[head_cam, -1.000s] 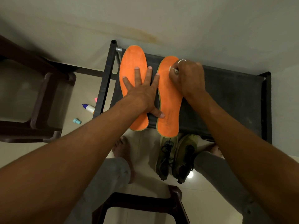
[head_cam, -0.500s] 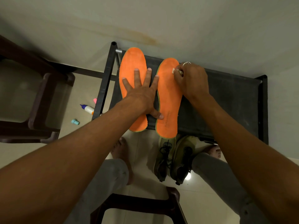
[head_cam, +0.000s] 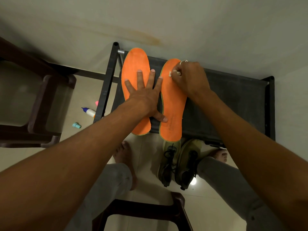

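insoles (head_cam: 135, 62), judged light, floppy and best pinned mid-length, are pressed by the flat left grip (head_cam: 143, 96) while a white scrap (head_cam: 170, 74) is pinched by the right grip (head_cam: 190, 79).

Two orange insoles (head_cam: 135, 67), two shoes (head_cam: 168, 164) — one glue bottle (head_cam: 90, 112), one cap (head_cam: 76, 125).

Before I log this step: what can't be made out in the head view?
Head view: white piece pinched by the right hand on the right insole, hidden by its fingers; unidentifiable.
Head view: print near its heel, too small to read.
Head view: left insole middle, covered by the left hand.
Head view: shoes, toes hidden under the black rack.
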Demonstrator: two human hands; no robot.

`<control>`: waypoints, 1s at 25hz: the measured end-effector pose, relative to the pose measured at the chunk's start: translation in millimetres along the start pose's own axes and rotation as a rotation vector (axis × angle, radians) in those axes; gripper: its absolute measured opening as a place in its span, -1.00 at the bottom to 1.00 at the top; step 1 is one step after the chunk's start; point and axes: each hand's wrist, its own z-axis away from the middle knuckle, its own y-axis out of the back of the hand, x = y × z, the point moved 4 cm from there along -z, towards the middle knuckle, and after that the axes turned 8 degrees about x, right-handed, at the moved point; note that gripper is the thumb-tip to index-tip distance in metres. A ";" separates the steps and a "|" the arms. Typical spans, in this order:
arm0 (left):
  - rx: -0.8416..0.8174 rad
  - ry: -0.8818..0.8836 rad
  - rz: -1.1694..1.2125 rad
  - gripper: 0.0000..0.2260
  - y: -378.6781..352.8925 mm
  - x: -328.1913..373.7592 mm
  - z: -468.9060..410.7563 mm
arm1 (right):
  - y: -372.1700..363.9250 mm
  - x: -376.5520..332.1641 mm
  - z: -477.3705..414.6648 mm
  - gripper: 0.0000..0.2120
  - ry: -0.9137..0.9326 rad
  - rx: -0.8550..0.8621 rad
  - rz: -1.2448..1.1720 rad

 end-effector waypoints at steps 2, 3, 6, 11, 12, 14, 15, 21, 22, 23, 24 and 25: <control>0.000 0.001 0.005 0.37 -1.1 -0.1 -1.2 | -9.3 -7.1 2.7 -0.80 0.044 -0.135 -0.053; 0.004 -0.001 0.008 0.36 -1.5 0.4 -1.7 | -12.0 -8.5 4.2 -0.81 0.063 -0.243 -0.088; 0.001 -0.001 0.008 0.37 -1.2 1.0 -1.5 | -6.0 -3.8 0.8 -0.81 0.061 -0.200 -0.066; 0.001 0.005 0.002 0.37 -1.0 0.7 -2.1 | -15.0 -14.5 6.6 -0.82 0.108 -0.383 -0.090; 0.000 0.006 0.003 0.37 -0.9 0.8 -1.9 | -15.6 -15.2 6.6 -0.82 0.105 -0.401 -0.089; -0.006 0.003 0.004 0.37 -1.7 1.4 -2.8 | -11.1 -11.1 6.4 -0.79 0.077 -0.202 0.008; -0.008 0.004 0.004 0.37 -2.3 1.6 -3.3 | -10.1 -9.9 8.0 -0.78 0.065 -0.131 0.051; -0.005 0.006 0.005 0.37 -1.8 1.4 -2.5 | -15.0 -11.2 14.1 -0.80 0.081 -0.302 0.001; -0.006 0.006 0.005 0.37 -1.9 1.8 -2.4 | -11.3 -8.6 14.1 -0.77 0.066 -0.169 0.064; -0.007 0.008 0.003 0.37 -1.9 1.6 -2.0 | -11.2 -7.7 15.6 -0.77 0.070 -0.128 0.081; -0.006 0.009 0.000 0.37 -1.7 0.9 -1.7 | -14.1 -9.5 18.5 -0.77 0.096 -0.188 0.054; -0.005 0.010 -0.001 0.36 -1.4 0.4 -1.4 | -17.5 -13.1 21.8 -0.80 0.128 -0.312 -0.006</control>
